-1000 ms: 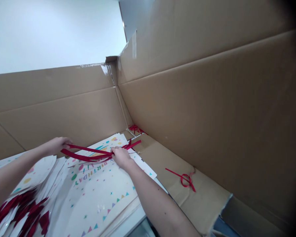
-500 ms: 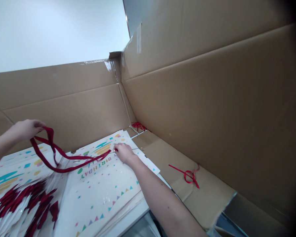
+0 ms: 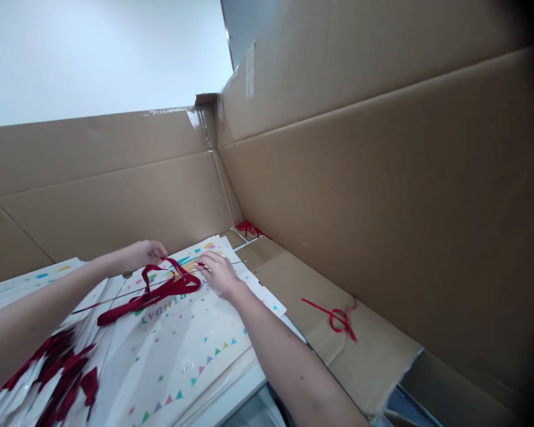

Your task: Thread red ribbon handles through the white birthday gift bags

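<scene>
My left hand [image 3: 149,254], closed, pinches part of a dark red ribbon [image 3: 173,284]. The ribbon hangs in loops and folds over a white sheet printed with coloured letters and confetti [image 3: 191,332]. To its right, my right hand [image 3: 218,271] is closed, fingertips pinched around a thin dark rod [image 3: 122,293] that slants across the sheet and shows again beyond the knuckles. A small dark red bit is at those fingertips; whether it belongs to the ribbon I cannot tell. At lower left, more dark red ribbon ends [image 3: 66,379] lie among stacked white sheets, partly behind my left forearm.
Tall cardboard walls [image 3: 360,190] rise behind and to the right. On the brown cardboard base lies a curled red ribbon piece [image 3: 340,320]. Red scraps [image 3: 249,229] gather in the far corner. A torn cardboard edge [image 3: 400,379] is at lower right.
My left hand has moved right, close to my right hand, and the stretched ribbon loop has fallen into folds on the sheet. My right hand has shifted slightly left and up.
</scene>
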A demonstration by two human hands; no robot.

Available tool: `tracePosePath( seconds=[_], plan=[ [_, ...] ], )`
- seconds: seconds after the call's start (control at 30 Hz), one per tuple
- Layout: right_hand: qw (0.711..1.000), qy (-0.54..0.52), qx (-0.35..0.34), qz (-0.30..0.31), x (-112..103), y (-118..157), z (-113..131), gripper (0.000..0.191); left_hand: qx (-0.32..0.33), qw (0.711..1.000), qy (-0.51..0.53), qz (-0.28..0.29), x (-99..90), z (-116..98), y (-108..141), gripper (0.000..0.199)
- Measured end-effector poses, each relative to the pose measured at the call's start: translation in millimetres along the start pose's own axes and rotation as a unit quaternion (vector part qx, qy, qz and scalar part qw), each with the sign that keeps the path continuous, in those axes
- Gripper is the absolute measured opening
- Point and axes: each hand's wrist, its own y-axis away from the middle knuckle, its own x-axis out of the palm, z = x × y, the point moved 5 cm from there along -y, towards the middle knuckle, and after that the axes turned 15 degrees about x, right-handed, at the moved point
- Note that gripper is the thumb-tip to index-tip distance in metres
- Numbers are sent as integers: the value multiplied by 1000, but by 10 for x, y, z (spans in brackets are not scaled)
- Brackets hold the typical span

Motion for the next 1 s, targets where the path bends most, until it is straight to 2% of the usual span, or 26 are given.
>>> tracePosePath(
  seconds=[0.07,0.1,0.2,0.27,0.4,0.67,0.83,0.9,0.93,1.0],
  plan=[
    [1000,-10,-14,-2,11,2,19,21,35,995,21,88,246,-134,-51,48],
    [1000,-14,-21,0,20,4,30,21,51,992,44,111,335,-218,-66,52],
    [999,-14,-22,18,37,14,69,23,104,974,148,136,514,-525,-91,61],
    [999,-3,-6,34,21,21,97,25,128,960,203,147,602,-701,-100,58],
    [996,29,28,75,-36,37,153,29,105,962,217,127,693,-791,-140,52],
    [996,21,11,91,-67,41,243,27,73,962,243,103,615,-775,-140,50],
    [996,40,15,75,-80,41,249,30,63,968,226,90,610,-687,-193,49],
    [997,51,22,57,-86,33,229,32,59,976,201,53,528,-648,-236,50],
    [997,56,26,49,-87,29,216,32,54,981,186,15,444,-645,-257,51],
    [996,70,33,44,-76,21,193,31,49,983,148,-97,193,-722,-270,49]
  ],
)
